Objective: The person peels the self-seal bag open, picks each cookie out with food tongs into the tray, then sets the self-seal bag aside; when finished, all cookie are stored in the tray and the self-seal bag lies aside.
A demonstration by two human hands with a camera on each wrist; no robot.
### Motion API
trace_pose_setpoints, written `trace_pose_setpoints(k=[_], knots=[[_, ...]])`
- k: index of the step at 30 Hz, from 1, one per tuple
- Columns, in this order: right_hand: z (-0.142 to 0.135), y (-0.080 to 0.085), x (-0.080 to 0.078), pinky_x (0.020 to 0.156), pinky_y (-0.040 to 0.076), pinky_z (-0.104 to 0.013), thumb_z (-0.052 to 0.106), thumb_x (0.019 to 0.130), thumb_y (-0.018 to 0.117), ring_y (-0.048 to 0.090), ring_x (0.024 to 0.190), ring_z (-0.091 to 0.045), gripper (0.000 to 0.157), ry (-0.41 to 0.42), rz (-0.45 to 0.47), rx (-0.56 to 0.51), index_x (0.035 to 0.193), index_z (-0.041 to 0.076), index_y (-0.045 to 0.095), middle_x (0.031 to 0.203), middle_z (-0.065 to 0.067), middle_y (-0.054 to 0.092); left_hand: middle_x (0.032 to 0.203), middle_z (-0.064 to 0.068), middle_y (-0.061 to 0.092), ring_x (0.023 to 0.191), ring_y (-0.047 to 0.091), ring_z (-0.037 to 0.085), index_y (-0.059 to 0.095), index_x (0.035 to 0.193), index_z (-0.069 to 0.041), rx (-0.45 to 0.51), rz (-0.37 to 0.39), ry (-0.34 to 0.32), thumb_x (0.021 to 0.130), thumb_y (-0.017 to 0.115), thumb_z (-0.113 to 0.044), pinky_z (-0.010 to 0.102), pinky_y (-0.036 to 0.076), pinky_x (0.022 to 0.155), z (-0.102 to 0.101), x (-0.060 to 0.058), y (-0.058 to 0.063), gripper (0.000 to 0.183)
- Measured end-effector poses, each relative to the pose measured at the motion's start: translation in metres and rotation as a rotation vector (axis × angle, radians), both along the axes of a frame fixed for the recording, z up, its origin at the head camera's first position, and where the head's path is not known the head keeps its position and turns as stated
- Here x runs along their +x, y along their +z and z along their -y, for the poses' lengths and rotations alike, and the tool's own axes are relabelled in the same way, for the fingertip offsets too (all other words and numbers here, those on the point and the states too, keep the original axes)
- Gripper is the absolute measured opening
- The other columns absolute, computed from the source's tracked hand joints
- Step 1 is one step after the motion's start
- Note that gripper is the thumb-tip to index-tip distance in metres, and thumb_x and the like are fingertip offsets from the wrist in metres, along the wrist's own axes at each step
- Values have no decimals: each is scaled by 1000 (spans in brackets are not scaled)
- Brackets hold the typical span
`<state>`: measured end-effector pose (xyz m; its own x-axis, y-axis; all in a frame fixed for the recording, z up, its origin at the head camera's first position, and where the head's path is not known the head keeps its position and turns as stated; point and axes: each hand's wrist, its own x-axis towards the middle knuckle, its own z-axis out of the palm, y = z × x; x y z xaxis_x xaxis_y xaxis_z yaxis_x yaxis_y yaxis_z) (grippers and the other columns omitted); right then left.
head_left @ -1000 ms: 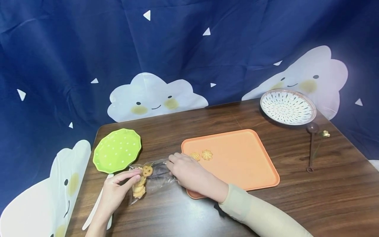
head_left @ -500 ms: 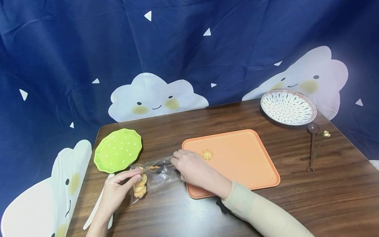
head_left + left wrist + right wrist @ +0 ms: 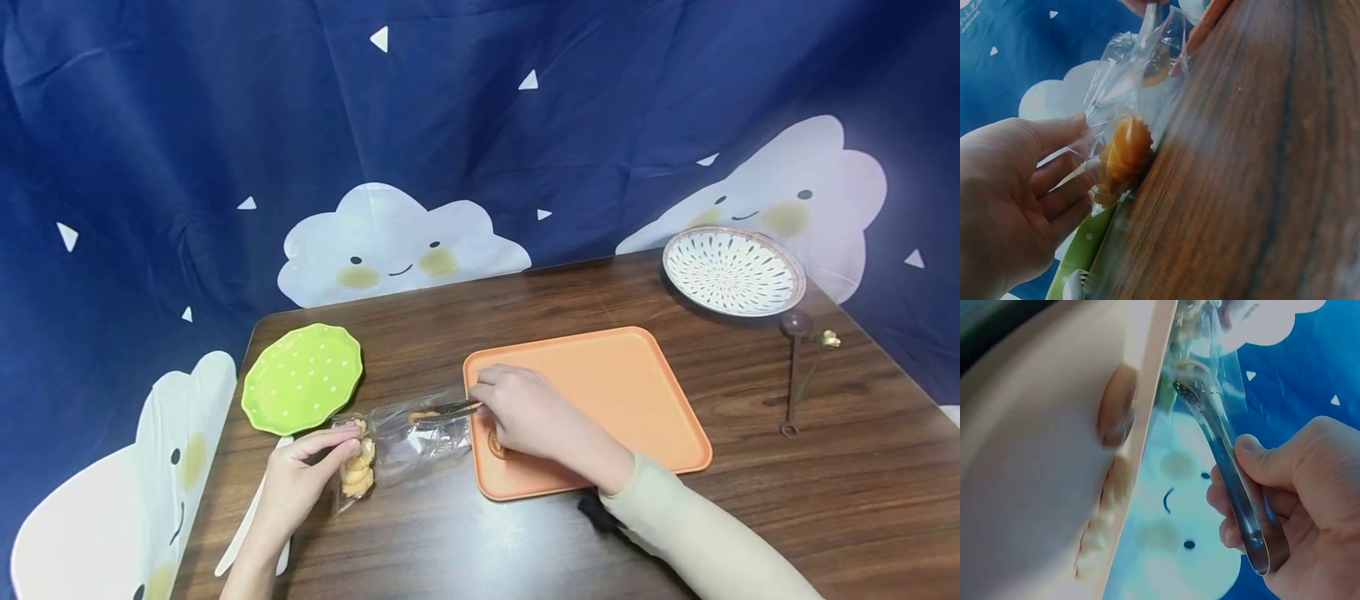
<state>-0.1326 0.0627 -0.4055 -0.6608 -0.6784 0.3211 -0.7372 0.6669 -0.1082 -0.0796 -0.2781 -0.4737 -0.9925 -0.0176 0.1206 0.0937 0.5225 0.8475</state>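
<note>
In the head view my left hand [image 3: 300, 475] pinches a clear plastic bag [image 3: 390, 446] at its end, where several golden cookies [image 3: 358, 471] lie stacked inside. My right hand [image 3: 536, 417] grips metal tongs [image 3: 453, 408], which reach into the bag's mouth; a cookie [image 3: 423, 416] is between their tips. The right wrist view shows fingers and thumb wrapped round the tongs [image 3: 1235, 481]. An orange tray [image 3: 600, 375] lies beneath the right hand. On it is a brown cookie [image 3: 1116, 406] beside two paler cookies [image 3: 1094, 540], mostly hidden by the hand in the head view.
A green dotted plate [image 3: 303, 379] stands at the left, with white utensil handles [image 3: 247, 525] in front of it. A patterned white plate [image 3: 731, 271] is at the back right. Near it are a brown long-handled spoon [image 3: 793, 375] and a small flower [image 3: 830, 339].
My right hand has moved right over the tray, drawing the tongs and a cookie away from the stack, toward the bag's mouth. My left hand has stayed at the bag.
</note>
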Motion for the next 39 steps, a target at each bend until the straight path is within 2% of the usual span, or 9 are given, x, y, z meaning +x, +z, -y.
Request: trace_pose_setpoints(k=[4,10,20,22,23,27,30,36,39], knots=[[-22,-2,-1,71,56,-32,5,81,70,61,77,-13,13,-17,2,-31,89,15,71,82,5,63,110,-1,80,108,69,-8,80,107,-19,5,2,5,87,81,-26,5,51,95,-1,0,3,21],[-60,-9,2,78,60,-32,4,83,72,66,85,-12,18,-40,13,-87,99,13,74,90,4,69,110,-2,80,107,69,-8,80,105,-22,10,7,12,87,81,-26,4,51,95,-3,1,6,19],[-127,-19,13,86,62,-39,5,81,78,71,93,-18,21,10,-160,-148,101,8,74,97,-2,73,109,-2,80,109,70,-6,80,106,-18,21,0,-23,87,81,-27,8,54,96,-1,-2,3,22],[-138,-21,14,85,61,-39,15,92,71,70,93,-19,12,8,-185,-142,101,8,74,96,-2,72,109,-2,80,110,70,-6,80,107,-18,22,3,-28,87,81,-28,9,54,96,-1,-2,2,22],[-142,-22,15,84,61,-39,20,97,65,70,92,-18,15,6,-194,-135,100,8,74,96,-1,72,110,-2,80,110,70,-6,80,107,-18,23,4,-30,87,80,-28,9,54,96,-1,-2,2,22],[-152,-25,17,78,60,-36,38,109,33,67,88,-16,51,6,-213,-118,97,10,74,93,1,71,110,-1,80,110,70,-6,79,107,-17,30,7,-24,87,80,-27,10,55,95,1,-1,2,22],[-155,-27,17,77,59,-36,38,109,29,67,88,-16,54,16,-221,-113,97,11,74,93,2,71,110,2,80,108,70,-6,80,107,-16,32,-1,-15,87,81,-24,9,54,94,1,-1,2,22],[-158,-28,15,83,58,-37,36,108,29,67,92,-17,52,49,-182,-86,97,12,74,96,3,70,110,2,80,106,70,-5,80,106,-18,57,-7,-2,86,81,-21,8,54,94,-1,-1,2,20],[-159,-27,17,85,59,-38,29,103,51,67,93,-16,28,50,-145,-77,98,14,74,97,4,70,110,2,80,107,70,-5,80,106,-18,61,-9,-4,86,82,-22,8,54,95,-2,0,3,20]])
